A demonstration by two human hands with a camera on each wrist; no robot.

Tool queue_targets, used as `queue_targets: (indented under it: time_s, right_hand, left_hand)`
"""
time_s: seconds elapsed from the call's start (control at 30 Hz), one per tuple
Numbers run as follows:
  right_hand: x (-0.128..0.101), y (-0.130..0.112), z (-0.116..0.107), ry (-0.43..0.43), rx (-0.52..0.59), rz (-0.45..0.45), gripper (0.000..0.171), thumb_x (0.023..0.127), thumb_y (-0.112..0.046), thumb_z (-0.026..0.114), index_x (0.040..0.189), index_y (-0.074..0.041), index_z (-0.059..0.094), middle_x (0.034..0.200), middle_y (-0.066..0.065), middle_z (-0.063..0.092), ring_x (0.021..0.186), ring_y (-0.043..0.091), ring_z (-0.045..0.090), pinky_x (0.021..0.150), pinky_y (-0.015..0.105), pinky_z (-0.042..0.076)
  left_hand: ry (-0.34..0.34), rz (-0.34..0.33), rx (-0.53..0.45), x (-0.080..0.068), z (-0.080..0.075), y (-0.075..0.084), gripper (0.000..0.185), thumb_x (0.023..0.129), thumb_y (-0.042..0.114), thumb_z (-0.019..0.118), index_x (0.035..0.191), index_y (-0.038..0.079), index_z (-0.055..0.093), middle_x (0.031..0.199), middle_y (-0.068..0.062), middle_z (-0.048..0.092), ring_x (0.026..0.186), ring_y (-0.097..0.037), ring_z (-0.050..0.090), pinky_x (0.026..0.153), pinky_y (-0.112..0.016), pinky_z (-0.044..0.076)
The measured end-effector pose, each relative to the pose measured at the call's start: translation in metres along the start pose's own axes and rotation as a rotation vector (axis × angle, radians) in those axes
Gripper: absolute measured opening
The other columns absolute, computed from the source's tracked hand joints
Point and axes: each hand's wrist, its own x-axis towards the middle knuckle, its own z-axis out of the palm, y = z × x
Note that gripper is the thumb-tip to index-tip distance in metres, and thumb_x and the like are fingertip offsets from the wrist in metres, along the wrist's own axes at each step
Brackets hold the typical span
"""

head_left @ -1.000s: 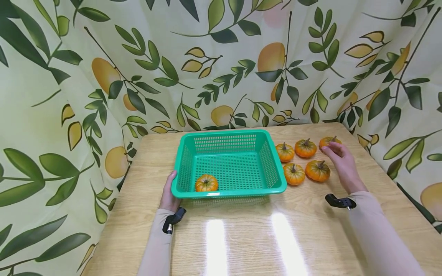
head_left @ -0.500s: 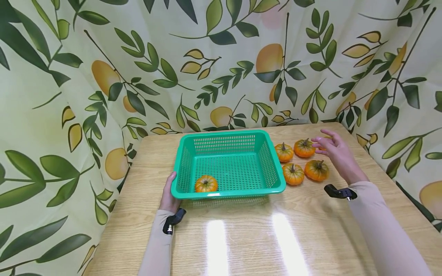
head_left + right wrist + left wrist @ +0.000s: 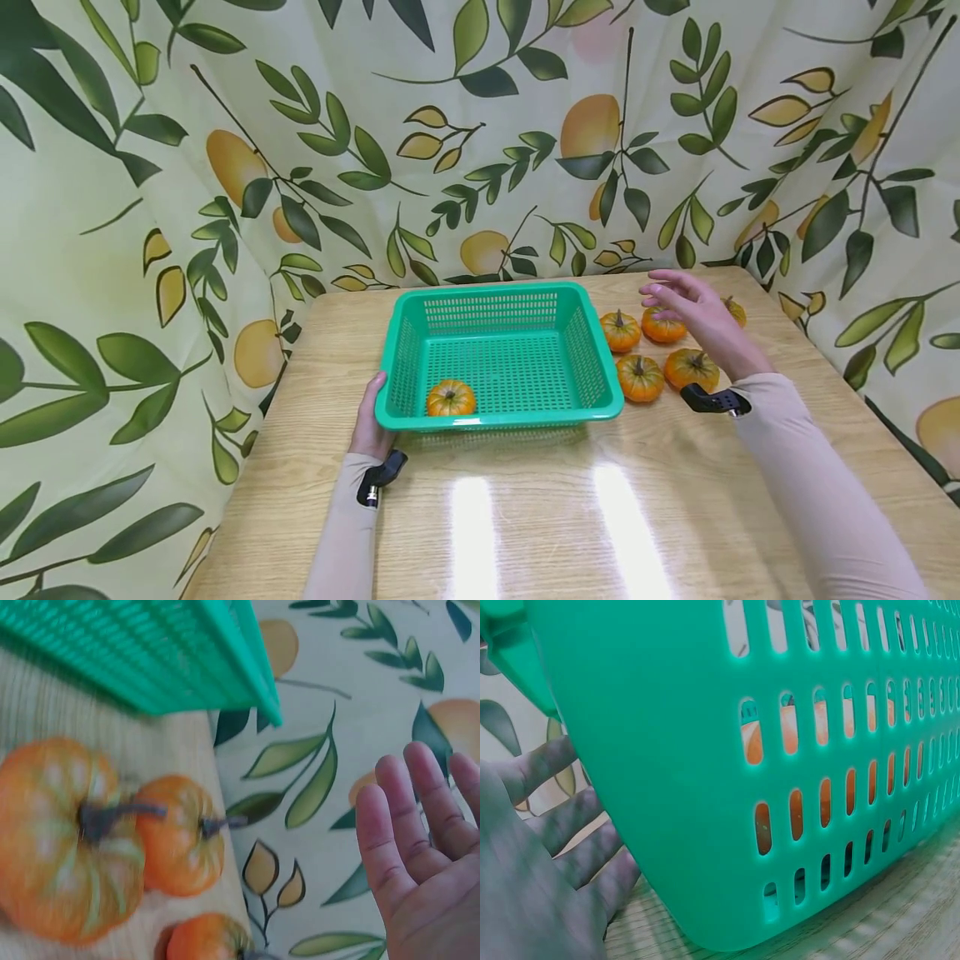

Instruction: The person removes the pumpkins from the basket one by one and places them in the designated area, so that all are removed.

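A green plastic basket (image 3: 495, 421) with slotted walls stands on the table, and one small orange pumpkin (image 3: 451, 398) lies inside at its near left. At the basket's left side is my left hand (image 3: 369, 421); its fingers (image 3: 592, 855) lie fairly straight along the outer wall in the left wrist view. My right hand (image 3: 701, 317) hovers above the pumpkin group on the right, fingers spread and holding nothing. Under and around it sit a back pumpkin (image 3: 663, 327), a front pumpkin (image 3: 690, 368) and a partly hidden far-right pumpkin (image 3: 735, 312).
Two more pumpkins stand close to the basket's right wall, a rear one (image 3: 620, 331) and a front one (image 3: 640, 378). A leaf-patterned curtain (image 3: 480, 167) closes off the back and sides of the wooden table (image 3: 540, 517).
My right hand has moved left from the far-right pumpkin, its fingers spreading, and that pumpkin stays on the table. The left hand and the basket have not visibly moved.
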Motion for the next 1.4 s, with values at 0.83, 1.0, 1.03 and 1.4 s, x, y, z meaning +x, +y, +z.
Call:
queue_targets:
  time_s: [0.83, 1.0, 1.03, 1.4]
  right_hand:
    - [0.026, -0.049, 0.061, -0.149, 0.012, -0.081, 0.049, 0.095, -0.041, 0.058, 0.135, -0.015, 0.047, 0.132, 0.012, 0.055, 0.112, 0.018, 0.058, 0.088, 0.029, 0.052]
    - [0.029, -0.055, 0.072, -0.187, 0.010, -0.089, 0.048, 0.094, -0.040, 0.059, 0.134, -0.015, 0.048, 0.133, 0.013, 0.054, 0.114, 0.023, 0.058, 0.088, 0.031, 0.052]
    - [0.030, -0.057, 0.075, -0.195, 0.009, -0.090, 0.047, 0.094, -0.040, 0.059, 0.134, -0.016, 0.048, 0.133, 0.012, 0.054, 0.114, 0.023, 0.057, 0.087, 0.030, 0.052]
    - [0.042, -0.071, 0.104, -0.251, 0.043, -0.126, 0.047, 0.093, -0.038, 0.061, 0.133, -0.016, 0.050, 0.129, 0.004, 0.057, 0.115, 0.024, 0.056, 0.087, 0.028, 0.052]
  left_hand:
    - [0.005, -0.007, 0.017, 0.003, 0.000, -0.001, 0.064, 0.097, 0.052, 0.038, 0.150, 0.017, 0.028, 0.153, -0.012, 0.030, 0.134, -0.026, 0.034, 0.108, -0.033, 0.031]
    - [-0.003, 0.002, 0.013, 0.003, 0.000, -0.002, 0.064, 0.097, 0.051, 0.038, 0.150, 0.017, 0.027, 0.154, -0.012, 0.029, 0.135, -0.026, 0.033, 0.108, -0.031, 0.031]
    - [-0.006, 0.002, 0.013, 0.003, 0.000, -0.001, 0.064, 0.097, 0.051, 0.038, 0.150, 0.017, 0.027, 0.154, -0.012, 0.029, 0.136, -0.026, 0.032, 0.108, -0.032, 0.030]
    - [-0.001, 0.011, 0.003, 0.002, -0.002, -0.001, 0.064, 0.098, 0.049, 0.036, 0.150, 0.015, 0.026, 0.152, -0.013, 0.029, 0.134, -0.026, 0.034, 0.108, -0.033, 0.031]
